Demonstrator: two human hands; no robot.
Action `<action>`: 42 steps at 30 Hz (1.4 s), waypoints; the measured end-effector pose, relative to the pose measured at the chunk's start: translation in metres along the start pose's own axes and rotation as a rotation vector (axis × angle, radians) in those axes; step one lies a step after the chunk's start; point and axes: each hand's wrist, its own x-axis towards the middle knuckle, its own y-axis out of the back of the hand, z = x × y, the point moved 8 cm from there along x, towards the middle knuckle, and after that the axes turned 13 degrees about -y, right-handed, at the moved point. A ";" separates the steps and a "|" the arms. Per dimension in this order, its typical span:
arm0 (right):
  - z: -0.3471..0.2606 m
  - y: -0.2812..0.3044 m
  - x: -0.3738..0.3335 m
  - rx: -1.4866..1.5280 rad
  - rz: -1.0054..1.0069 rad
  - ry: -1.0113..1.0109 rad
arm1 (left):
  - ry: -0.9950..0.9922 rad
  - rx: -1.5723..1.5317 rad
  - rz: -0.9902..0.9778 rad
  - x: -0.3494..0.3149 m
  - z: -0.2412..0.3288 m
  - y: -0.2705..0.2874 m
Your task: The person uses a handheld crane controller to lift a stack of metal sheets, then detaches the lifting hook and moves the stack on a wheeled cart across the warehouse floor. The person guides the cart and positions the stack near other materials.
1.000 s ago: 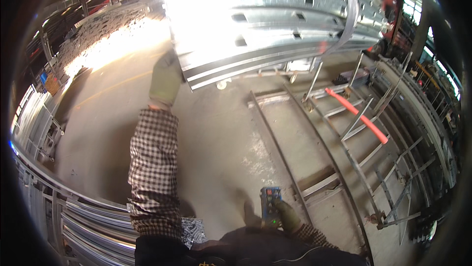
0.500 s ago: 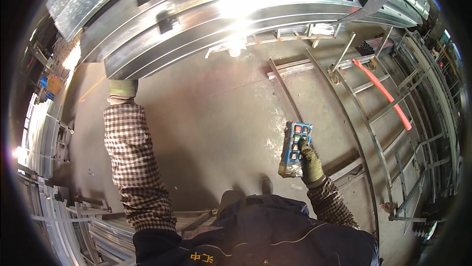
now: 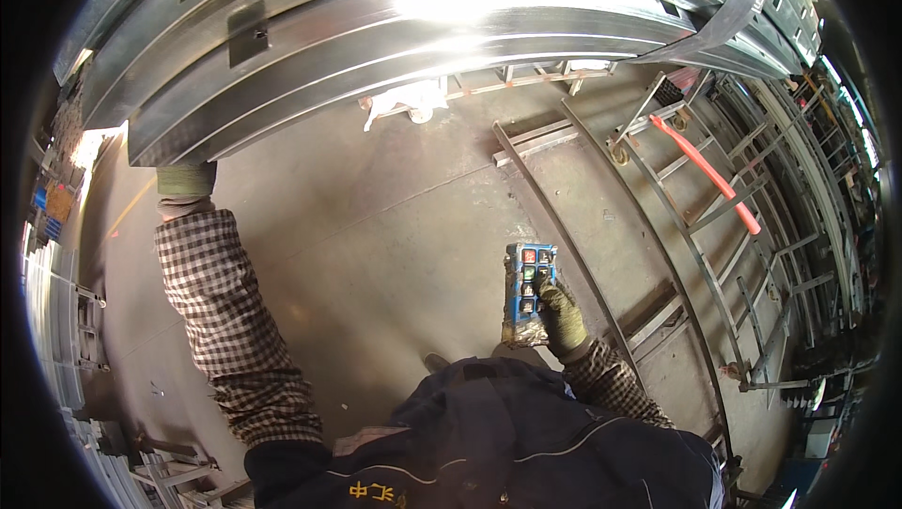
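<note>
A bundle of long shiny metal beams with rectangular holes hangs across the far side, above floor level. My left hand, in a green glove, reaches to the bundle's left end. The beam edge hides its fingers, so their grip does not show. My right hand, also gloved, holds a blue and black handheld remote control with rows of square buttons. Its thumb lies over the right column of buttons. A grey strap loops around the beams at the right.
Metal rails and frames lie on the floor to the right, with an orange-red tube across them. White material sits on the floor beyond the beams' lower edge. Stacked metal profiles stand at the far left.
The view has shifted, and the beams' left end with my left hand now appears further left. The remote control stays in my right hand, its thumb still on the buttons.
</note>
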 end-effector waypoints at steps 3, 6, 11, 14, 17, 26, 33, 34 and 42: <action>0.040 -0.006 0.033 0.051 0.050 -0.081 | 0.048 0.027 -0.152 -0.020 -0.017 -0.044; 0.057 -0.025 0.068 -0.005 -0.002 -0.139 | 0.154 0.045 -0.399 -0.054 -0.043 -0.102; 0.040 -0.074 0.139 -0.142 -0.116 -0.175 | 0.023 0.126 -0.075 -0.072 -0.064 -0.149; 0.034 -0.106 0.177 -0.190 -0.200 -0.195 | 0.046 0.117 -0.093 -0.077 -0.079 -0.171; 0.034 -0.140 0.228 -0.167 -0.263 -0.331 | 0.053 0.114 -0.124 -0.067 -0.093 -0.193; 0.020 -0.205 0.295 -0.288 -0.154 -0.457 | 0.050 0.090 -0.215 -0.037 -0.149 -0.248; 0.084 -0.253 0.345 -0.361 -0.151 -0.490 | -0.001 0.086 -0.201 -0.056 -0.214 -0.322; 0.104 -0.274 0.359 -0.436 -0.150 -0.468 | -0.013 0.084 -0.192 -0.069 -0.229 -0.338; 0.325 -0.447 0.393 -0.230 -0.046 -0.574 | -0.125 0.043 -0.138 -0.230 -0.321 -0.448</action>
